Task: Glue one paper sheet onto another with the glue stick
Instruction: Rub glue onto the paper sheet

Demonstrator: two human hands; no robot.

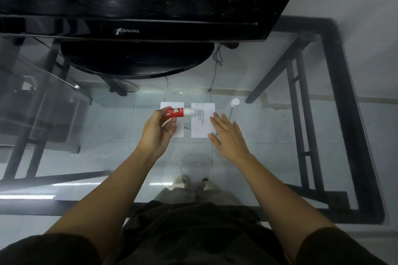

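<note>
Two small white paper sheets lie side by side on the glass table. The left sheet (179, 129) is partly covered by my left hand (158, 133), which is shut on a red glue stick (174, 112) held sideways, its white tip pointing right over the gap between the sheets. The right sheet (201, 120) carries a line of small print. My right hand (229, 135) lies open and flat, its fingers resting on that sheet's right edge and lower corner. A white cap (235, 102) stands on the glass to the right of the sheets.
A black monitor (129, 28) on a round base (137, 60) stands at the back of the glass table (269, 146). Thin cables run from it toward the sheets. The table's black metal frame (344, 114) borders the right side and front.
</note>
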